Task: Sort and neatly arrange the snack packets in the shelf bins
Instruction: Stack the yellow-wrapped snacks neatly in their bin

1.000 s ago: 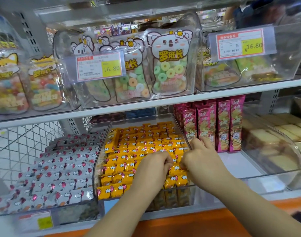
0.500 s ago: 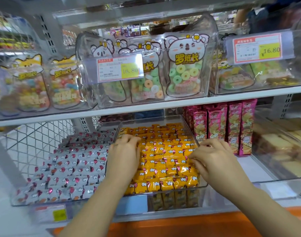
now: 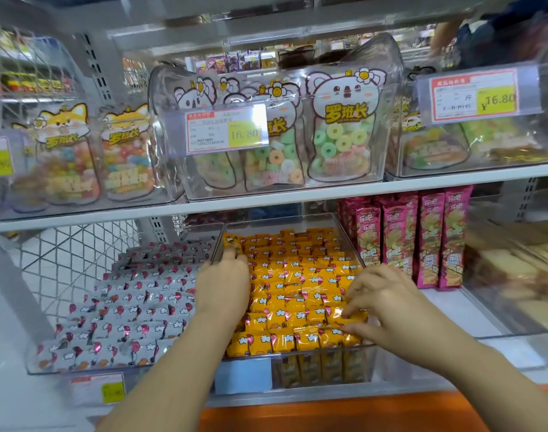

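Note:
A clear bin (image 3: 344, 235) on the lower shelf holds rows of small orange snack packets (image 3: 297, 285). My left hand (image 3: 226, 282) lies flat on the packets along the bin's left side, fingertips reaching a packet near the back left corner. My right hand (image 3: 382, 304) rests at the bin's front right, fingers spread and curled onto the packets there, thumb and fingertips touching one packet. To the left, a second clear bin (image 3: 39, 366) is filled with silver packets (image 3: 135, 307) printed with pink hearts.
Pink upright snack packs (image 3: 422, 238) stand to the right of the orange bin. A clear bin of pale cakes (image 3: 509, 275) sits far right. The upper shelf (image 3: 266, 201) carries bins of candy bags and price tags. An orange ledge (image 3: 329, 413) runs below.
My left hand has moved from the bin's front middle to its left side and reached further back. My right hand has slid down to the front right. The view came closer.

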Available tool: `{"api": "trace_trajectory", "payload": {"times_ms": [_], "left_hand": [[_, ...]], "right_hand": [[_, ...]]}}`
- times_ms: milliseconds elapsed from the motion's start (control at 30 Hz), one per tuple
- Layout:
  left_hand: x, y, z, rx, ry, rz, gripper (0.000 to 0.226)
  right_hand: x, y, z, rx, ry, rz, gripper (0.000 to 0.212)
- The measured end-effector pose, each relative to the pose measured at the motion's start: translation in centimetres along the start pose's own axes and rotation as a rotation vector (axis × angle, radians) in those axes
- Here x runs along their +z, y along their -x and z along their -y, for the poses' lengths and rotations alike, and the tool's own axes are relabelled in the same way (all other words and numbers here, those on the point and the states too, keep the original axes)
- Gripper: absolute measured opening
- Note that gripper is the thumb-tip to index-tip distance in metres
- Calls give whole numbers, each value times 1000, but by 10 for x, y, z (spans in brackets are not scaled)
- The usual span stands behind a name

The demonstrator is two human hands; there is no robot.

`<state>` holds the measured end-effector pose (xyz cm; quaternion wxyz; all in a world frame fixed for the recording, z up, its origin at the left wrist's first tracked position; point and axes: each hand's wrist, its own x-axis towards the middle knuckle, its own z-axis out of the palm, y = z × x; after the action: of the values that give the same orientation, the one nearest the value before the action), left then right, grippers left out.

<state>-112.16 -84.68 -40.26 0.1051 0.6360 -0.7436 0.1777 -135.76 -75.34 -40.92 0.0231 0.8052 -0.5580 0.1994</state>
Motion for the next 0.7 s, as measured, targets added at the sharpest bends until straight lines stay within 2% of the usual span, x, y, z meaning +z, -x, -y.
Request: {"api": "trace_trajectory", "payload": {"times_ms": [133, 267, 433, 533, 700], "left_hand": [[-2, -3, 0, -48, 159, -9, 21], [-1, -5, -2, -101, 377, -13, 22], [-3, -8, -6, -169, 492, 2, 10], [-4, -7, -10, -171, 517, -1, 8], [-8, 1, -16, -177, 606, -63, 3]], "right_hand": [[-5, 2, 7, 41, 122, 173, 37], [-3, 2, 8, 76, 171, 201, 30], [-2, 3, 13, 111, 171, 226, 10], [-4, 4, 14, 113, 194, 222, 14], [-7, -3, 13, 87, 265, 262, 33]]}}
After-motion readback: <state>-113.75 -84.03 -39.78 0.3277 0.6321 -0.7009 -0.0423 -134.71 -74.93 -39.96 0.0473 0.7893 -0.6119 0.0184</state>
